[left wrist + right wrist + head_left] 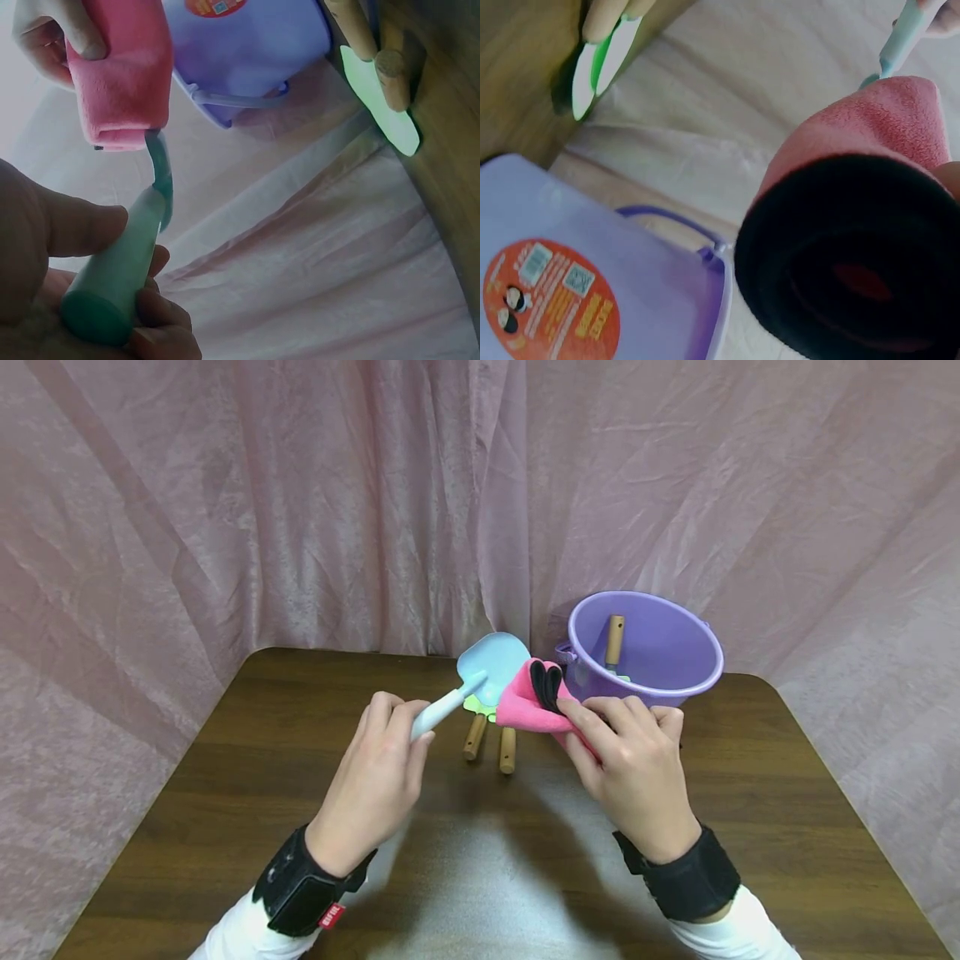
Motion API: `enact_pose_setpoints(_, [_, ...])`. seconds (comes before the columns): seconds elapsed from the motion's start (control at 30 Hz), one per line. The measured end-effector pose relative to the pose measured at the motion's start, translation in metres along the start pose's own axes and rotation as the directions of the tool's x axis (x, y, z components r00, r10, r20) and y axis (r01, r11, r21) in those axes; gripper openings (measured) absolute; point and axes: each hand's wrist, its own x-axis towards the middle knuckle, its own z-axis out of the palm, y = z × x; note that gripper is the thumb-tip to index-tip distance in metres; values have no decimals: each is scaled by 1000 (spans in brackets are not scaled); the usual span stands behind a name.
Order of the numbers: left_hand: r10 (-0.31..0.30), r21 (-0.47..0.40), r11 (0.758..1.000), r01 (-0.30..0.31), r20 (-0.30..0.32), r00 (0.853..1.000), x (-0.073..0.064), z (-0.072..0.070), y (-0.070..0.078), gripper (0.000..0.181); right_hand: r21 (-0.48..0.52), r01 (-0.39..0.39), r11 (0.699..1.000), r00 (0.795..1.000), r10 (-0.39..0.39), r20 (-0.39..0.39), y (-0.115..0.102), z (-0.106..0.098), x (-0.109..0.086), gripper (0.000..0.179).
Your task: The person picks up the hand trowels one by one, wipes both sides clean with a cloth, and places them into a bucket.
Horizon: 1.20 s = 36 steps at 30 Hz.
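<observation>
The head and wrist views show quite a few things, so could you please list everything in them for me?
Table: one, brown wood-grain, across the foreground
Curtain: panel count unclear, pale pink, behind the table
Bucket: one, purple, far right of the table
Sticker: one, orange-red, bucket's outside
Wooden-handled tools: two, tan with light-green blades, on the table left of the bucket
Third wooden-handled tool: one, tan handle, inside the bucket
Shovel: one, light blue, above the table
Fabric piece: one, pink with black edging, right of the shovel
Wristbands: two, black, one per wrist
Tag: one, red, left wristband
Sleeves: two, white, below the wristbands
Left grip: one, bare, holding the shovel
Right grip: one, bare, holding the fabric piece
</observation>
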Motion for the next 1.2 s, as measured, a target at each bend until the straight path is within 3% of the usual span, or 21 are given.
enact_pose_setpoints(0.23, [-49, -23, 999, 49, 5, 999, 0, 1, -1, 28, 66, 65, 996, 997, -62, -45, -11, 3, 3, 26])
enact_pose_setpoints(0.4, [-89, -77, 993, 93, 53, 995, 0, 1, 0, 26, 106, 111, 988, 993, -105, -55, -16, 2, 5, 25])
enact_pose_setpoints(0.6, [-144, -150, 975, 164, 135, 980, 0, 0, 0, 26, 137, 144, 980, 988, -134, -75, -19, 1, 6, 26])
enact_pose_setpoints(0.77, [-155, -204, 960, 192, 183, 971, 1, -1, 0, 26, 138, 162, 977, 984, -149, -100, -20, 2, 7, 24])
enact_pose_setpoints(1.0, [-183, -254, 934, 252, 268, 946, 2, -3, 1, 29, 131, 177, 975, 979, -162, -121, -20, 1, 9, 22])
enact_pose_setpoints(1.2, [-176, -281, 922, 264, 303, 937, 1, -3, 1, 31, 110, 174, 979, 976, -156, -153, -19, 1, 11, 22])
